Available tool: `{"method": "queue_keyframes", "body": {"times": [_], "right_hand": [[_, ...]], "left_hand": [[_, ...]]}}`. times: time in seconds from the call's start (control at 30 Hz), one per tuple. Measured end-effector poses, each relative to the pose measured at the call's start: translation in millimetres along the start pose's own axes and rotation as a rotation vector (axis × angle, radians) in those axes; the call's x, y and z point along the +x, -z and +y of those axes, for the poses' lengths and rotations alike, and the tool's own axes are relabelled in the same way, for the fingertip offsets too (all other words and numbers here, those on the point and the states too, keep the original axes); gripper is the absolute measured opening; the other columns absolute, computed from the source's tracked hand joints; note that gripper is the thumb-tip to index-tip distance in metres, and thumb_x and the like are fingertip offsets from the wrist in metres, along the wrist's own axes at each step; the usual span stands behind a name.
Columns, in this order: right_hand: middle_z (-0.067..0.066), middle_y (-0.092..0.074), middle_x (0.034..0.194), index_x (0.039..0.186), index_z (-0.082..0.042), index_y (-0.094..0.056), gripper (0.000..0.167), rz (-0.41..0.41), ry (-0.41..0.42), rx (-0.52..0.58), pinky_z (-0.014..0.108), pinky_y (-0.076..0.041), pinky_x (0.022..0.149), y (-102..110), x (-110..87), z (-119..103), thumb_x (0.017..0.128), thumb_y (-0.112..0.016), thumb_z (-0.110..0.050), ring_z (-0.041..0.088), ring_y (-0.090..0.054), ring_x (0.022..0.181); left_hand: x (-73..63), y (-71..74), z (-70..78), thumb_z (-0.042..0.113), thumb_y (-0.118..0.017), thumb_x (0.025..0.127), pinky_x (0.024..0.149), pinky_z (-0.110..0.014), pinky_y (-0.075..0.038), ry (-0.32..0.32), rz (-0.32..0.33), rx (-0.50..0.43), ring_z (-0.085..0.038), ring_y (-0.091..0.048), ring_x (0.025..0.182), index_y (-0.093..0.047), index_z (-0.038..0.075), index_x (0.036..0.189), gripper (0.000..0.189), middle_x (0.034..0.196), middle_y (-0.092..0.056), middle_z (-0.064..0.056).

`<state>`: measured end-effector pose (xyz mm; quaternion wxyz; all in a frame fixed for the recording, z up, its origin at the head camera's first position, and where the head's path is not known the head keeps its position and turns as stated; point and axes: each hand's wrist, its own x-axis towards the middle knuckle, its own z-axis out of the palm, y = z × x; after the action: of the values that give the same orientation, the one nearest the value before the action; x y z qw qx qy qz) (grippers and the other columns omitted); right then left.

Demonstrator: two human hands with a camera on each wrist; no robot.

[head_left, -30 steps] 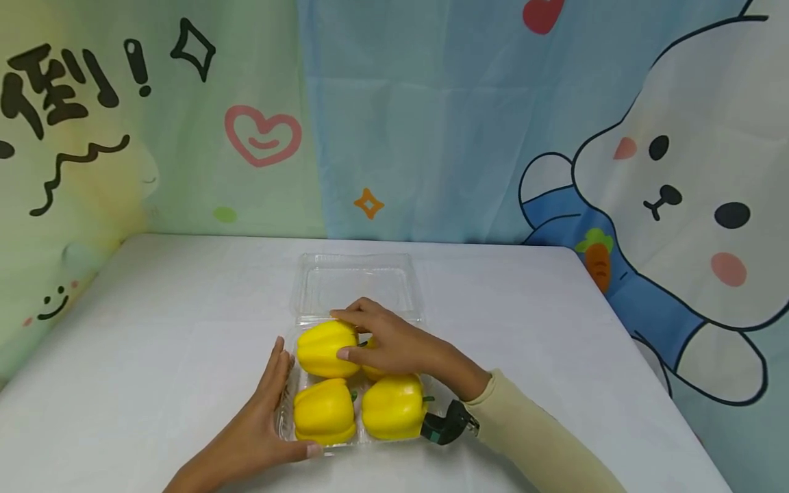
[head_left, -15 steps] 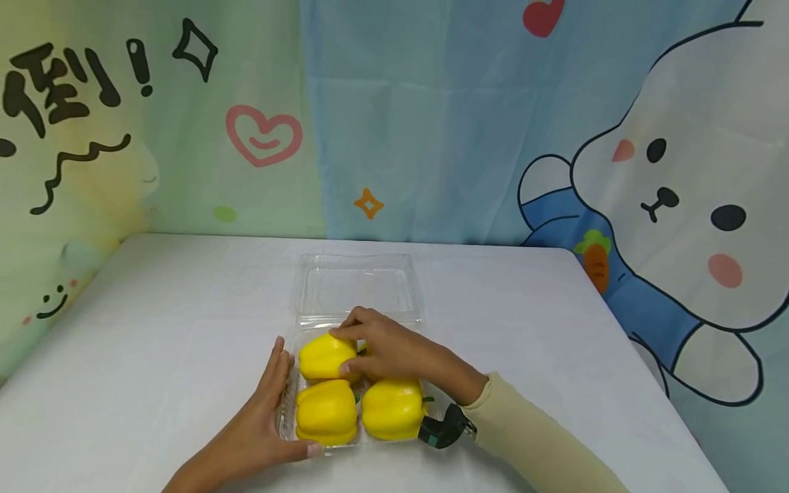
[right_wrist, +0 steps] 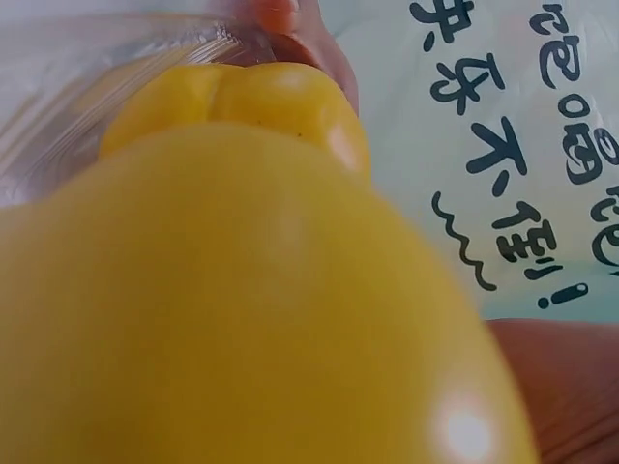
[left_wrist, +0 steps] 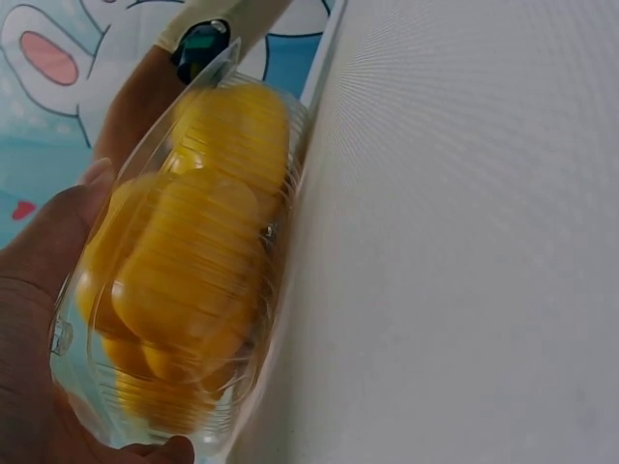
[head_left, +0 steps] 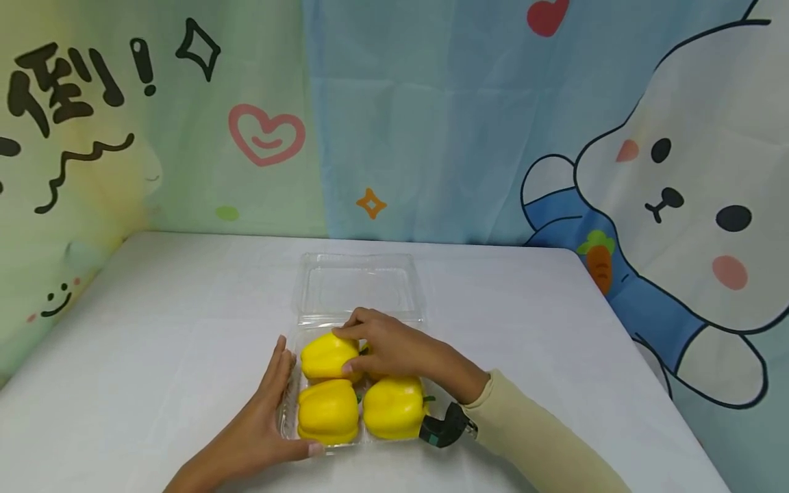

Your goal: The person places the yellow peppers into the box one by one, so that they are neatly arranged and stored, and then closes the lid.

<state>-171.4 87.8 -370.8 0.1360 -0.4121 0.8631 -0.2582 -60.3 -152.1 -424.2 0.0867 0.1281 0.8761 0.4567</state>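
Note:
In the head view my right hand (head_left: 394, 346) holds a yellow bell pepper (head_left: 327, 356) at the back left of a clear plastic box, fingers over its far side and thumb on its near side. My left hand (head_left: 265, 411) rests against the box (head_left: 285, 424) with straight fingers along its left side and the thumb at the front edge. At the front sit a left bell pepper (head_left: 328, 412) and a right bell pepper (head_left: 394, 409). Another at the back right is mostly hidden by my right hand. The left wrist view shows yellow peppers (left_wrist: 189, 280) through the box wall.
The hinged lid (head_left: 360, 287) lies folded back behind the box, on the white tablecloth (head_left: 185, 322). A printed cloth backdrop (head_left: 425, 137) with a cartoon animal hangs past the table's far edge. A black strapped device (head_left: 445, 426) sits on my right wrist.
The back-left pepper has come down lower into the box with my right hand around it, mostly in the first half second. My left hand has stayed at the box.

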Motion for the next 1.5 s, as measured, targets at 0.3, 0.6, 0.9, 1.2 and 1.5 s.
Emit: {"method": "queue_keyframes", "body": {"times": [0.3, 0.6, 0.9, 1.2, 1.5], "right_hand": [[0.000, -0.056, 0.120, 0.140, -0.008, -0.054, 0.060, 0.029, 0.017, 0.023, 0.024, -0.046, 0.091, -4, 0.8, 3, 0.088, -0.073, -0.032, 0.009, -0.053, 0.105], [0.001, -0.056, 0.130, 0.137, -0.009, -0.057, 0.052, 0.062, 0.022, 0.108, 0.026, -0.047, 0.093, -1, -3.3, 6, 0.090, -0.071, -0.028, 0.010, -0.054, 0.107], [0.001, -0.058, 0.126, 0.132, -0.007, -0.061, 0.041, 0.142, 0.064, 0.232, 0.033, -0.049, 0.095, 2, -7.7, 13, 0.093, -0.068, -0.019, 0.016, -0.055, 0.114], [0.003, -0.062, 0.123, 0.128, -0.003, -0.063, 0.035, 0.183, 0.068, 0.246, 0.036, -0.048, 0.096, 9, -11.0, 16, 0.096, -0.063, -0.016, 0.022, -0.057, 0.113], [0.006, -0.061, 0.124, 0.128, -0.005, -0.063, 0.031, 0.329, 0.056, 0.325, 0.034, -0.045, 0.100, 23, -18.0, 27, 0.098, -0.059, -0.014, 0.022, -0.056, 0.117]], "left_hand": [[-0.5, -0.2, -0.8, 0.054, -0.085, 0.064, 0.106, -0.066, -0.016, 0.025, -0.001, -0.013, -0.035, -0.003, 0.145, 0.010, 0.019, 0.156, 0.137, 0.161, 0.012, -0.004], [0.3, -1.4, -1.4, 0.054, -0.087, 0.063, 0.107, -0.063, -0.016, 0.021, -0.005, -0.037, -0.032, -0.005, 0.146, 0.015, 0.028, 0.154, 0.139, 0.162, 0.009, -0.006], [0.3, -1.8, -1.7, 0.052, -0.088, 0.062, 0.107, -0.063, -0.019, -0.015, 0.013, -0.011, -0.033, -0.007, 0.145, 0.007, 0.017, 0.157, 0.138, 0.162, 0.011, -0.006], [-0.2, -1.9, -0.5, 0.053, -0.086, 0.065, 0.107, -0.063, -0.018, -0.046, 0.021, 0.007, -0.035, -0.005, 0.145, 0.002, 0.008, 0.156, 0.135, 0.160, 0.019, 0.003], [0.5, -1.9, 0.2, 0.053, -0.088, 0.062, 0.107, -0.062, -0.019, -0.026, 0.021, -0.003, -0.032, -0.007, 0.146, 0.004, 0.016, 0.157, 0.137, 0.161, 0.018, 0.003]]}}
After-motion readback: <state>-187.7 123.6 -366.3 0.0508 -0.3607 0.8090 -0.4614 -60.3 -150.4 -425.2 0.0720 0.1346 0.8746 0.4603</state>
